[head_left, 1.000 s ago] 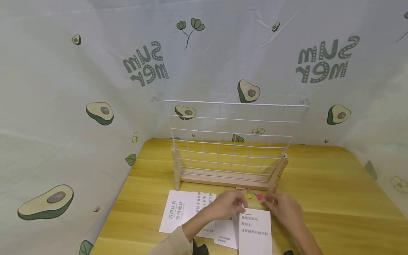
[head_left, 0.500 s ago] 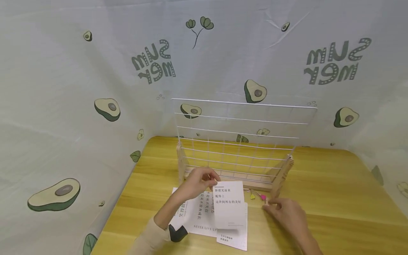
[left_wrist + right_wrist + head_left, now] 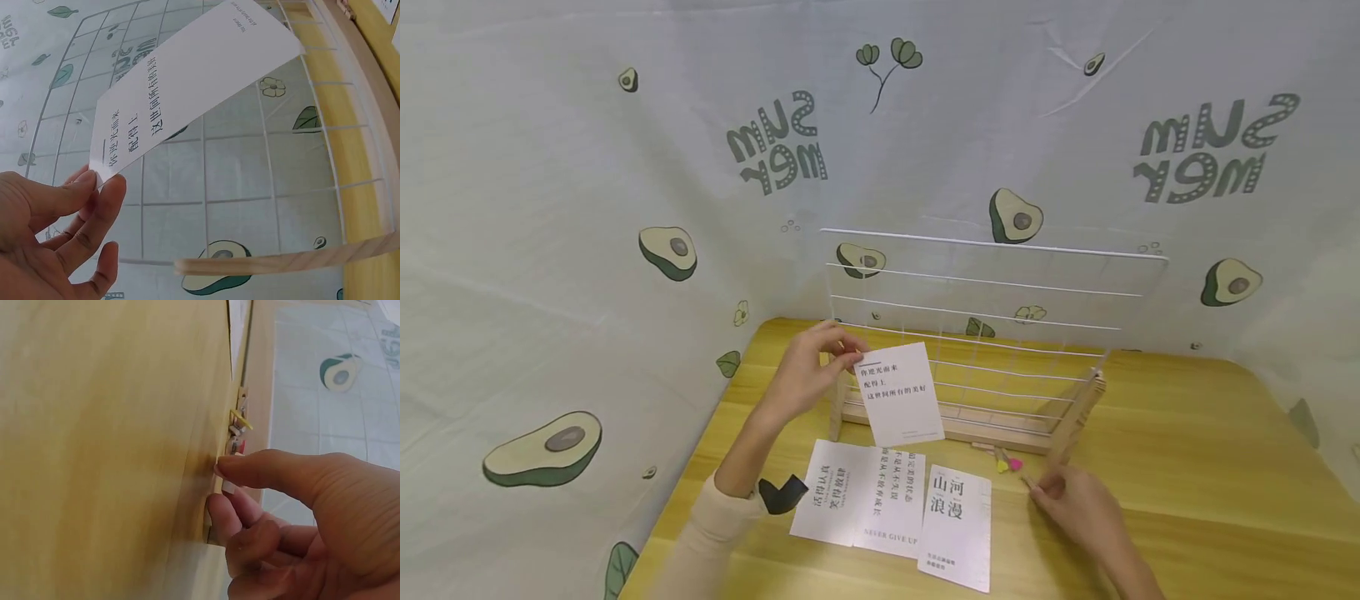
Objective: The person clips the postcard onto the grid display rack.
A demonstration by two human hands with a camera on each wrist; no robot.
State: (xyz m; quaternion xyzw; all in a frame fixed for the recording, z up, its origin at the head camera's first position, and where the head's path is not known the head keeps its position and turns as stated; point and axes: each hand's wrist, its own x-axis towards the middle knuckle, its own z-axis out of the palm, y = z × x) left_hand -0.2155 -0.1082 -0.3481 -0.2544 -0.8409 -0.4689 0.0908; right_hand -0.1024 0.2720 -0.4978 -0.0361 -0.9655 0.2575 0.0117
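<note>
My left hand (image 3: 801, 371) pinches a white printed card (image 3: 904, 408) by its upper left corner, between thumb and fingers. The card hangs tilted in front of the white wire grid rack (image 3: 985, 313), and in the left wrist view the same card (image 3: 194, 81) stands out from the fingertips. Low over the table, my right hand (image 3: 1086, 510) pinches a small wooden clothespin (image 3: 229, 487), mostly covered by the fingers. Just beyond those fingertips lie several small clothespins, one with a pink heart (image 3: 1016, 464) and one with a yellow heart (image 3: 1002, 467).
Three more printed cards lie on the table: a left one (image 3: 827, 508), a middle one (image 3: 887, 521) slightly overlapping it, and a right one (image 3: 955, 533). The rack's wooden base (image 3: 970, 423) stands behind them. A patterned cloth (image 3: 587, 317) surrounds the yellow table (image 3: 1195, 467).
My left hand has lifted the card off the others and carried it left and up to the rack. The right hand has picked up a clothespin and stays near the pile.
</note>
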